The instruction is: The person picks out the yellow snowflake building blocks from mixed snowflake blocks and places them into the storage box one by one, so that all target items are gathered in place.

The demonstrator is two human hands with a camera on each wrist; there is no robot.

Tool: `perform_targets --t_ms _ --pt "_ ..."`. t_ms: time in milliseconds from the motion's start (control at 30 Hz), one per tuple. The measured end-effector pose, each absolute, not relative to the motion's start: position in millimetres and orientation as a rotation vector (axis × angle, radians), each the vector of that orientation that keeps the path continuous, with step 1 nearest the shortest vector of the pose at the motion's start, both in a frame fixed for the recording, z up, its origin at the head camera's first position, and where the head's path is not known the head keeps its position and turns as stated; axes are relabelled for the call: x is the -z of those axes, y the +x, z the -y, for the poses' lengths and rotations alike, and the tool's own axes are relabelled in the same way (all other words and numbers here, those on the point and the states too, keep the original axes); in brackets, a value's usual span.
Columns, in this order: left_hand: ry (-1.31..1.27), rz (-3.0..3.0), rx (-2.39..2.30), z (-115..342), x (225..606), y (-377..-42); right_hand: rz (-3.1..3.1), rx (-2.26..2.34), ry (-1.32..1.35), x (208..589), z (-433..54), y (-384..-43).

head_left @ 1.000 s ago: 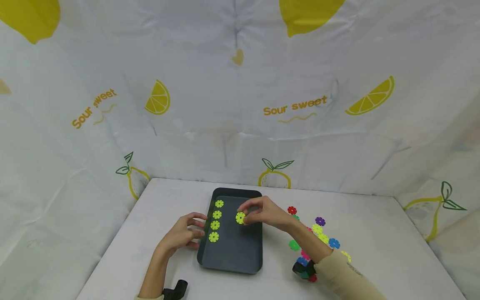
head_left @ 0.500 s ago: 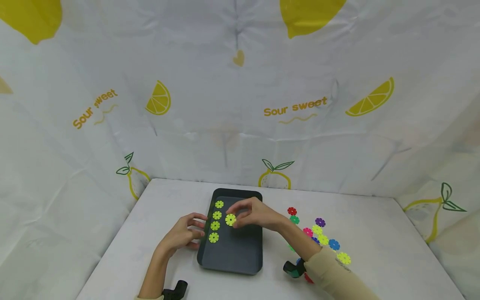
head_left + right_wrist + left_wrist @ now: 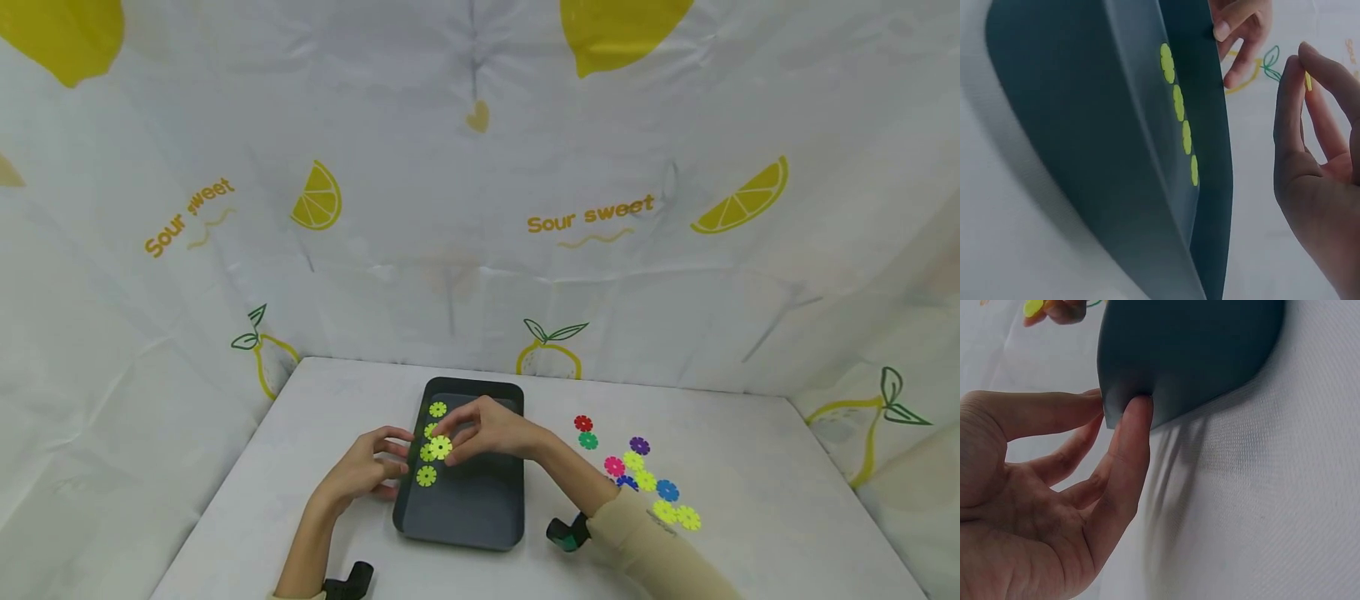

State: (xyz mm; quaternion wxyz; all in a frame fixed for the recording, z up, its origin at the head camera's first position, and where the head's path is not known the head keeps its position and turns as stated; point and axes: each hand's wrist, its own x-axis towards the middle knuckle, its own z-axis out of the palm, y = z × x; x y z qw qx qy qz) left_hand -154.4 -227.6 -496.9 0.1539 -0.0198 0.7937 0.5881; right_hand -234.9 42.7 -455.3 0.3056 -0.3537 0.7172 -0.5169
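Note:
My right hand (image 3: 483,431) pinches a yellow notched plastic disc (image 3: 440,447) between thumb and fingertips, above the left side of a dark baking tray (image 3: 465,521). Several matching yellow discs lie in a column along the tray's left side; the lowest disc (image 3: 426,476) is plain to see, and the held one partly covers those in the middle. In the right wrist view, the held disc (image 3: 1308,81) shows edge-on, with the column's discs (image 3: 1179,103) beyond the near wall. At the tray's left rim, my left hand (image 3: 363,467) holds the edge, one fingertip (image 3: 1140,406) against the outer wall.
On the white table (image 3: 750,483) right of the tray, loose notched discs are scattered: red (image 3: 583,423), green (image 3: 588,440), purple (image 3: 640,446), pink (image 3: 614,466), blue (image 3: 667,490) and yellow (image 3: 687,517). A lemon-print curtain (image 3: 420,275) hangs behind.
My right hand has carried the yellow disc leftward across the tray to the column. More loose discs show as the right forearm shifts left. The left hand and tray stay put.

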Motion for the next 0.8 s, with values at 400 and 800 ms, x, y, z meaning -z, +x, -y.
perform_targets --t_ms 400,800 --pt "-0.040 -2.241 -1.709 232 499 -156 -1.756 1.138 -1.125 458 -19 -245" --pt "-0.032 -2.227 -1.704 232 498 -155 -1.725 0.872 -1.251 468 2 -253"
